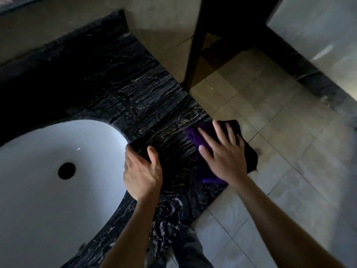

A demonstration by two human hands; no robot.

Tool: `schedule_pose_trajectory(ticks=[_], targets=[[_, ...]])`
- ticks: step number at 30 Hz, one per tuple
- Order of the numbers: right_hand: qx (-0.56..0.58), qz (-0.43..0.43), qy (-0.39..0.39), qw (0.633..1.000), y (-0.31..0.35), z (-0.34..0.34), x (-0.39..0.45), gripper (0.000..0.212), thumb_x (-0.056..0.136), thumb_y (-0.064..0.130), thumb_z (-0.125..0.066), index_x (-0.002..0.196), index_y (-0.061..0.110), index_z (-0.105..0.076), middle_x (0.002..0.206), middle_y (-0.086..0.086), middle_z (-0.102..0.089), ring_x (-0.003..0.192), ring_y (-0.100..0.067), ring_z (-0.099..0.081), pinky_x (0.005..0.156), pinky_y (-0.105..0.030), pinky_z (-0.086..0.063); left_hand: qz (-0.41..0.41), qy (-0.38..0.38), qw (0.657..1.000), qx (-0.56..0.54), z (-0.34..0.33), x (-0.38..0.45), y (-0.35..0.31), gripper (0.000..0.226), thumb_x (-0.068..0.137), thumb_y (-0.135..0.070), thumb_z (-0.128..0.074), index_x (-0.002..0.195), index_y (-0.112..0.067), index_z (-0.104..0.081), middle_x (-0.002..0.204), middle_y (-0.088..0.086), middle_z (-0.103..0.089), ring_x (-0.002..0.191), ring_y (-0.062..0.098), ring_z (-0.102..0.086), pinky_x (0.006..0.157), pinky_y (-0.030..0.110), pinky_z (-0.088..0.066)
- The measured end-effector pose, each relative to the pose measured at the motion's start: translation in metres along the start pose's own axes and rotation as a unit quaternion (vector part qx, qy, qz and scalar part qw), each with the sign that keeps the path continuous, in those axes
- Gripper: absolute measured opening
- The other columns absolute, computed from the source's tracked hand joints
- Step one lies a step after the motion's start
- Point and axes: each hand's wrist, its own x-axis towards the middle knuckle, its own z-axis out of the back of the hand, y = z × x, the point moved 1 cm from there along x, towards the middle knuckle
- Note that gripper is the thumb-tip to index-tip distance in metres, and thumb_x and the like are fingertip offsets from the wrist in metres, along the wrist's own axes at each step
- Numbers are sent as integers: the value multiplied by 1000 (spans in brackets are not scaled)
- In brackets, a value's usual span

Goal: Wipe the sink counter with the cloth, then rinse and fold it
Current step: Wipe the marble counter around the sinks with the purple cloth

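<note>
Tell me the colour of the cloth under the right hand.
Purple; the cloth shows it best in the head view.

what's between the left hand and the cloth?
Only bare black marble counter, per the head view. The left hand rests at the sink rim; the right hand presses flat on the purple cloth.

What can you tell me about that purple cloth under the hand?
The cloth is dark purple, soft-looking fabric, lying flat at the right-hand edge of the black veined counter, one corner overhanging the tiled floor. The right hand presses on it with spread, flat fingers, covering its middle. The left hand rests apart, at the white sink's rim.
</note>
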Motion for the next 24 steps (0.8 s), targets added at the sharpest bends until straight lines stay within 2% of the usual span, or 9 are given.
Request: schedule_pose_trajectory(ticks=[2, 4, 6, 9, 12, 13, 18, 24], targets=[[4, -19, -13, 1000, 0, 1, 28, 54, 100, 59, -29, 153, 48, -28, 166, -1, -26, 143, -34, -38, 107, -52, -41, 3, 3, 1000, -2, 0, -1, -1, 74, 92, -63, -23, 144, -12, -32, 137, 19, -58, 113, 43, -60, 89, 51, -49], [8, -38, -18, 999, 11, 5, 40, 54, 101, 56, -29, 154, 43, -31, 164, -5, -31, 139, -36, -43, 104, -52, -44, 3, 5, 1000, -1, -1, 0, -2, 72, 92, -62, -23, 144, -13, -32, 137, 18, -58, 111, 42, -60, 88, 49, -48], [-7, -28, -19, 999, 17, 3, 25, 54, 102, 57, -28, 154, 43, -30, 166, -4, -26, 143, -37, -36, 108, -54, -38, 3, 8, 1000, -3, 0, 0, 0, 71, 93, -62, -22, 144, -14, -31, 139, 17, -57, 112, 42, -60, 88, 49, -48], [-21, -4, -28, 999, 5, -8, -28, 54, 102, 61, -28, 154, 44, -31, 169, 0, -19, 153, -37, -20, 118, -61, -20, -9, 5, 1000, -13, 2, -3, 4, 73, 93, -63, -20, 148, -15, -29, 146, 15, -53, 118, 41, -59, 92, 50, -49], [-6, 46, -33, 998, 5, -12, -37, 54, 101, 58, -33, 151, 40, -40, 167, -4, -25, 152, -40, -21, 117, -64, -19, 35, -14, 999, -27, 13, 13, 15, 75, 94, -67, -18, 152, -19, -26, 151, 12, -49, 123, 39, -58, 96, 50, -50], [-8, 37, -25, 999, -1, -11, -39, 55, 100, 58, -34, 151, 40, -41, 167, -5, -24, 152, -41, -21, 116, -64, -19, 24, -11, 999, -29, 10, 10, 10, 75, 95, -67, -18, 153, -20, -25, 152, 11, -49, 124, 38, -59, 97, 51, -50], [-39, 67, 13, 997, 3, -3, -31, 57, 99, 62, -31, 154, 48, -29, 170, -3, -13, 155, -40, -10, 117, -64, -16, 8, 18, 999, -44, 5, -5, 4, 73, 94, -67, -20, 153, -24, -28, 150, 7, -53, 121, 36, -61, 94, 47, -50], [-43, 170, -5, 984, 76, 4, 70, 59, 97, 62, -36, 154, 51, -25, 170, -2, -16, 154, -42, -15, 118, -63, -17, 45, -1, 997, -69, 9, -1, 0, 70, 92, -63, -20, 149, -27, -34, 140, 5, -61, 114, 35, -64, 91, 43, -49]])
